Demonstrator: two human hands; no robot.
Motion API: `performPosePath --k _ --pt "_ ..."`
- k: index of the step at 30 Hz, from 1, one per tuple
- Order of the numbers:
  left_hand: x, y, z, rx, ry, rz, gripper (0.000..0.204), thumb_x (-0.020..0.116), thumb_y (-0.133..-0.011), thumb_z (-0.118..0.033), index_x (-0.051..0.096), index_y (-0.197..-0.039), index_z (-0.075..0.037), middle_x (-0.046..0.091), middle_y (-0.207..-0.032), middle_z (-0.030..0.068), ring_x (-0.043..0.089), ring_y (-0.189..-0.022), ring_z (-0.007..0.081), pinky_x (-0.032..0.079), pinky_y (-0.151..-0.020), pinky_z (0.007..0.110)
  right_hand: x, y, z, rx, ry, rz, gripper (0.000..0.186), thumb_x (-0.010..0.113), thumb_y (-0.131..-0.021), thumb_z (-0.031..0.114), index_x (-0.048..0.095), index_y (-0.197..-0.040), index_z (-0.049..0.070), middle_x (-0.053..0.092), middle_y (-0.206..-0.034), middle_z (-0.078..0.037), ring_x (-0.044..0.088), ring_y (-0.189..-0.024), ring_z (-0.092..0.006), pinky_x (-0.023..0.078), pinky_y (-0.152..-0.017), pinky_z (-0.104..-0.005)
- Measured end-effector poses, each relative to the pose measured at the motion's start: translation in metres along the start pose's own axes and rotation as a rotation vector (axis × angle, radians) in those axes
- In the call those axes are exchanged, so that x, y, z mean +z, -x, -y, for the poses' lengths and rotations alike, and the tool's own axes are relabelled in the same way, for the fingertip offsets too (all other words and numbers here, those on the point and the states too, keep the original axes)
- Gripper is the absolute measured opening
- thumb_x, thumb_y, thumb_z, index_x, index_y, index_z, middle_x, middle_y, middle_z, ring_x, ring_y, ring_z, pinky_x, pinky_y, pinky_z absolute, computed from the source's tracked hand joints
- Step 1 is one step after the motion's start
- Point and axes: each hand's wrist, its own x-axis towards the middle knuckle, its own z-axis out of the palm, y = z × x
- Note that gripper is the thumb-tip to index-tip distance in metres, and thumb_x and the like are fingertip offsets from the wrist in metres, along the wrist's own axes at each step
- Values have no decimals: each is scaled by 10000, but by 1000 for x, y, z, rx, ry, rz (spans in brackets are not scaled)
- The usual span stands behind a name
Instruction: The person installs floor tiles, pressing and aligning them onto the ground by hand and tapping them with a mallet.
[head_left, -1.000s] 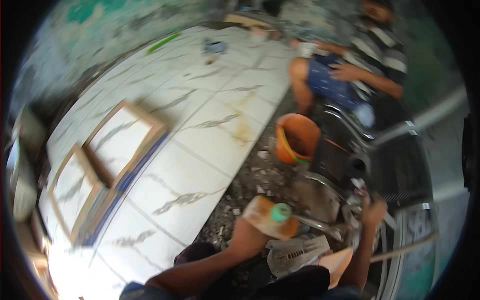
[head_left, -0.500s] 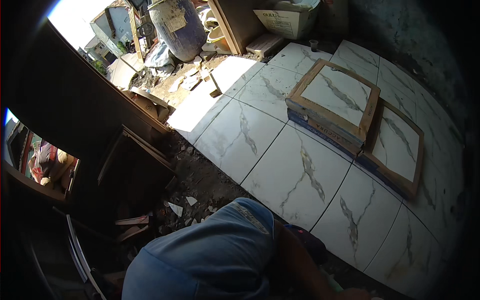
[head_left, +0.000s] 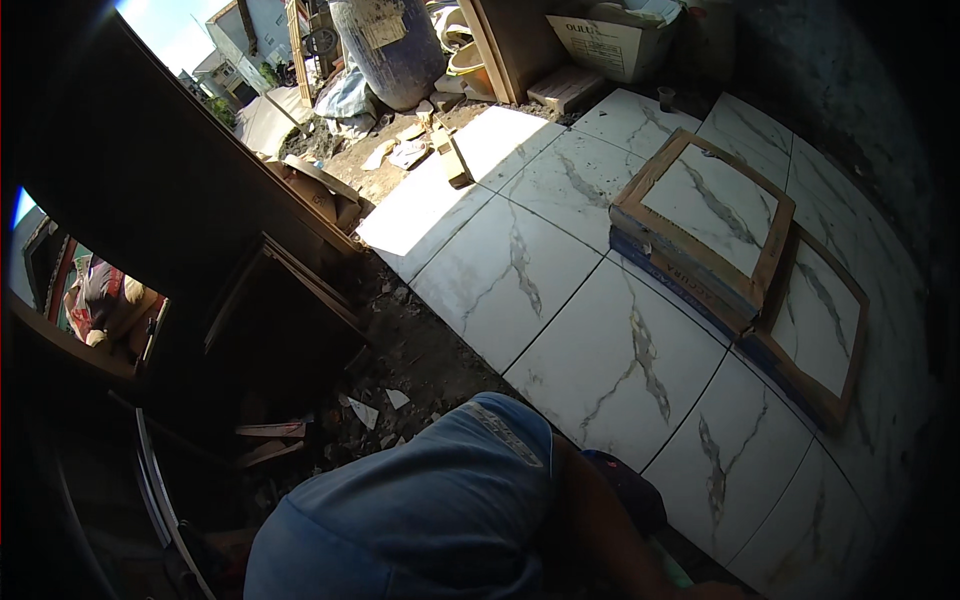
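Observation:
My left arm, in a blue denim-like sleeve (head_left: 420,500), reaches across the lower middle of the picture. Its bare forearm (head_left: 605,515) bends down to the lower right. Only the edge of my left hand (head_left: 712,591) shows at the lower border, and its fingers are cut off. A pale green thing (head_left: 670,566) lies against the forearm near that hand, too little seen to name. Just beyond the forearm is a dark navy cloth-like thing (head_left: 630,490) with a small red mark. My right hand is out of the picture.
White grey-veined tiles (head_left: 620,350) cover the floor; cardboard tile boxes (head_left: 700,215) stand on them at the right. Dark soil with tile shards (head_left: 362,412) borders them. Wooden boards (head_left: 290,300) lean at the left. Outside the doorway stand a large blue drum (head_left: 395,60) and rubble.
The view has turned slightly, so floor, boxes and doorway appear farther right and lower. My left hand has sunk toward the lower border. A small white thing beside it has left the picture.

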Motion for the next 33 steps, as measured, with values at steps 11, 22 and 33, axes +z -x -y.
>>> performPosePath --k 11,22,33 --pt "12 -9 26 115 -2 148 652 743 -651 -81 455 -1227 17 637 -939 241 641 -867 426 541 -737 466 -96 118 -74 740 326 -106 440 526 -953 414 677 -1067 17 695 -950 -177 669 -851 -349 515 -752 -420" --pt "31 -20 14 112 139 208 274 760 -704 -40 589 -917 -20 647 -872 62 635 -797 150 511 -714 306 -118 145 -68 810 823 -252 408 600 -861 375 602 -822 -31 595 -774 -259 571 -749 -484 420 -664 -536" --pt "46 -26 16 71 30 322 343 791 -701 -90 626 -996 -30 680 -939 106 680 -899 258 522 -786 339 -117 148 -70 932 866 -129 411 588 -864 371 626 -951 -29 647 -935 -217 600 -895 -406 435 -765 -479"
